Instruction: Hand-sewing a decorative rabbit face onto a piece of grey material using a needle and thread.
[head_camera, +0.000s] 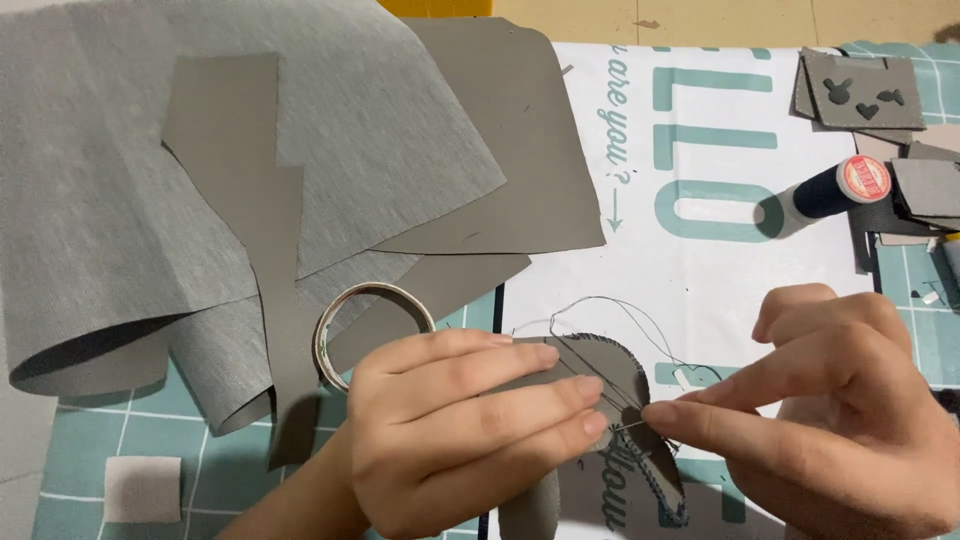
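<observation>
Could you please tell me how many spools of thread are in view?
1: the dark thread spool lies on its side at the right, beside the stacked grey cut pieces. Others may be hidden.

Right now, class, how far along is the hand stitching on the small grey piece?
Done: dark stitching already runs along the curved lower edge of the grey piece. In hand: the left hand grips the piece while the right hand pinches a needle at its edge, with loose thread looping above. Left: the edge under the left fingers is hidden, so the remainder cannot be judged. The thread spool stands nearby.
</observation>
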